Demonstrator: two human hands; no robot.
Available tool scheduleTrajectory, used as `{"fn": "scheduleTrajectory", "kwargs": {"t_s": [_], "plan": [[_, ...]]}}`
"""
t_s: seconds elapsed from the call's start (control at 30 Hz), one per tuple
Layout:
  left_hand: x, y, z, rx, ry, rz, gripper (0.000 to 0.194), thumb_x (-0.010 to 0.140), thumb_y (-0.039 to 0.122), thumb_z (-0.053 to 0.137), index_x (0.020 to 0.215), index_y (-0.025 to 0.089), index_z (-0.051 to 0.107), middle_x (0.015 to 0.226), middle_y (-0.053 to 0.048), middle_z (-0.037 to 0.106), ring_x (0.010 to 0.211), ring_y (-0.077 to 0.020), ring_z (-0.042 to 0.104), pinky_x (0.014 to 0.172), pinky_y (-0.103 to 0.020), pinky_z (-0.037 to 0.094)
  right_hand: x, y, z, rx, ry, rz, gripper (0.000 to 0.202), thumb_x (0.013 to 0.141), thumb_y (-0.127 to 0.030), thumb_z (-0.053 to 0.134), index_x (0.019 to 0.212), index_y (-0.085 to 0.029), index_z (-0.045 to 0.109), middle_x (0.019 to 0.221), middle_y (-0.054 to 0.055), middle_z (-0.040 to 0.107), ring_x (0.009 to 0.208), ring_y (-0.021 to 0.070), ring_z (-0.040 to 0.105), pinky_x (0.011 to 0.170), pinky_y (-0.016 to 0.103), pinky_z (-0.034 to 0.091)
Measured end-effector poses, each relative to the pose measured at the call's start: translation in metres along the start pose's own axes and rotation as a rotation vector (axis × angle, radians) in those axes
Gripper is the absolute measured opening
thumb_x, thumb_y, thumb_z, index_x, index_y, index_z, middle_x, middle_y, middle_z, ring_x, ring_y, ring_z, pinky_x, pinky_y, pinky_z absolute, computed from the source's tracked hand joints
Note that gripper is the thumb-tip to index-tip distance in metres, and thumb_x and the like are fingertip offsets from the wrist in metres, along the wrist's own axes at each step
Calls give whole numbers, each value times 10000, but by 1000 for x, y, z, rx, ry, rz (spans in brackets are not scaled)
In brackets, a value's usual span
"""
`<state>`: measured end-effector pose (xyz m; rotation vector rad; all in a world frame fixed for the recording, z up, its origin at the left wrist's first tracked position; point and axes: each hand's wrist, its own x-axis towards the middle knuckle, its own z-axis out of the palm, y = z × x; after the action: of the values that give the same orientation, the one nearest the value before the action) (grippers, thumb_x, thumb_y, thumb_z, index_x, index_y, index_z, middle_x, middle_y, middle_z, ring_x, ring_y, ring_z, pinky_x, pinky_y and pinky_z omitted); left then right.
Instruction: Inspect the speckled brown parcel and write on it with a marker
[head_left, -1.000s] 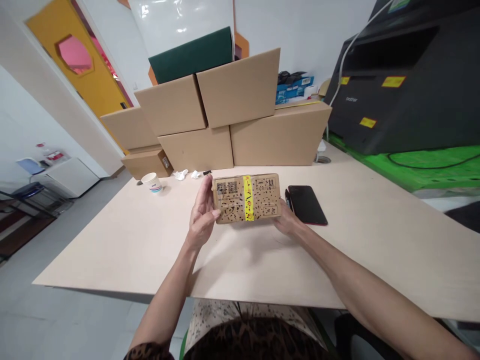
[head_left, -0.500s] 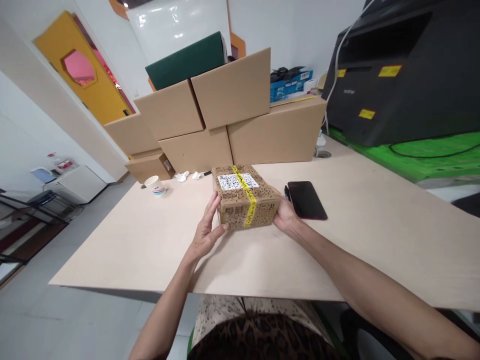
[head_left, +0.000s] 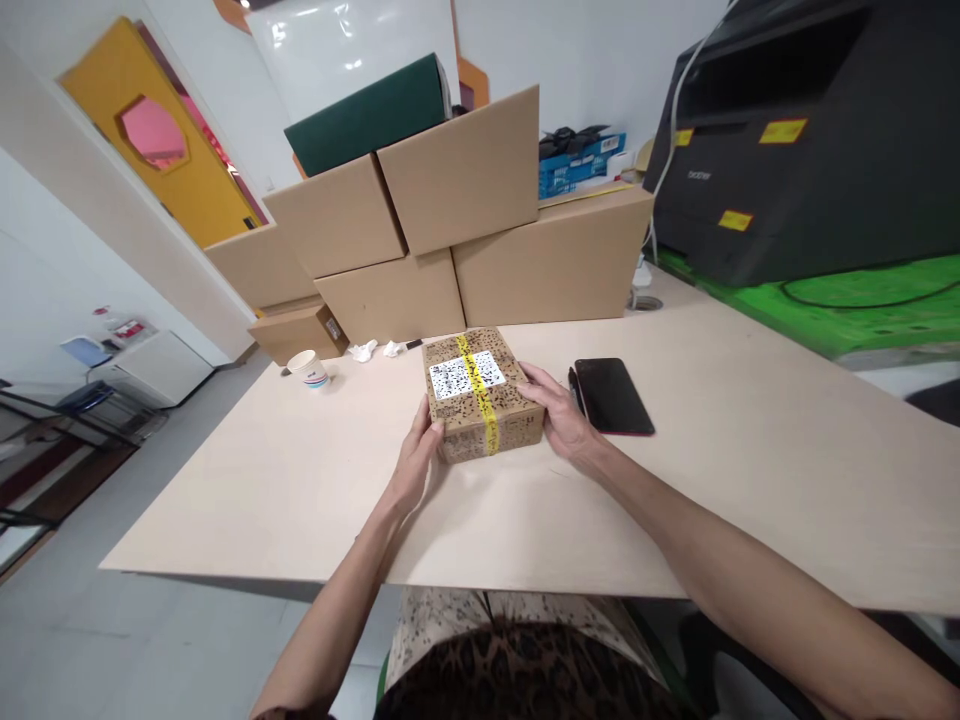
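A small cardboard box (head_left: 514, 432) with dark speckles, a white label and a yellow tape strip sits on the pale table (head_left: 315, 510) in front of me. My left hand (head_left: 415, 455) grips its left side, the thumb at the near left corner. On the opposite side my right hand (head_left: 559, 412) holds it, fingers reaching onto the top edge. Fingertips behind the box's left side are hidden. To the right of the box lies a black tablet (head_left: 615, 396) with a dark pen (head_left: 574, 386) along its left edge.
Large stacked cartons (head_left: 551, 262) line the table's back, with a green box (head_left: 367, 118) on top. A paper cup (head_left: 308, 370) and crumpled tissues (head_left: 363, 351) stand at the back left. A black printer (head_left: 795, 160) rises at the right on a green surface (head_left: 840, 310).
The speckled box has come down flatter and turned slightly, its top now more visible. My right hand has shifted up from its lower right corner to the right side and top edge.
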<state>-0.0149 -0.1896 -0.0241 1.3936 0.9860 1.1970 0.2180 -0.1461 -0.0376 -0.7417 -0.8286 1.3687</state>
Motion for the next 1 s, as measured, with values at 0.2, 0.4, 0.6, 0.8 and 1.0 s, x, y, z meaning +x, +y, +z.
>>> {"fn": "scheduleTrajectory", "kwargs": {"t_s": [0.2,0.4,0.6,0.8,1.0], "plan": [[-2,0,-13,40,-1,104,835,819,443,771,1566,420,399,1739,-11,299,1621,-334,226,1277,-532,313,-1,-6,4,125,-14,-91,442,698,-386,834,1131,-317,778,1300,-12,768,1356,281,606,1222,486,396],[4,1,-16,-24,36,145,736,746,423,840,1390,401,484,1680,-27,369,1580,-335,305,1215,-519,393,-5,-9,5,117,5,-100,364,725,-411,796,1072,-301,786,1184,22,800,1236,288,669,1108,481,481],[7,2,-10,-104,106,35,845,721,514,859,1437,333,449,1548,-85,551,1454,-340,503,1163,-493,458,-7,-6,6,39,-26,-148,348,722,-391,814,1055,-295,795,1135,31,797,1150,276,691,1108,488,465],[12,0,-23,59,28,247,982,700,465,895,1526,333,382,1675,-101,392,1572,-378,327,1270,-546,320,-11,-7,8,-3,-120,-246,427,756,-343,801,1180,-313,755,1273,19,759,1270,268,628,1185,495,412],[20,-16,-39,354,-72,581,867,804,449,831,1531,377,363,1760,-64,173,1645,-361,100,1327,-595,115,-3,1,1,-31,-82,-290,461,701,-296,813,1145,-301,689,1273,27,750,1299,312,624,1105,525,509]]}}
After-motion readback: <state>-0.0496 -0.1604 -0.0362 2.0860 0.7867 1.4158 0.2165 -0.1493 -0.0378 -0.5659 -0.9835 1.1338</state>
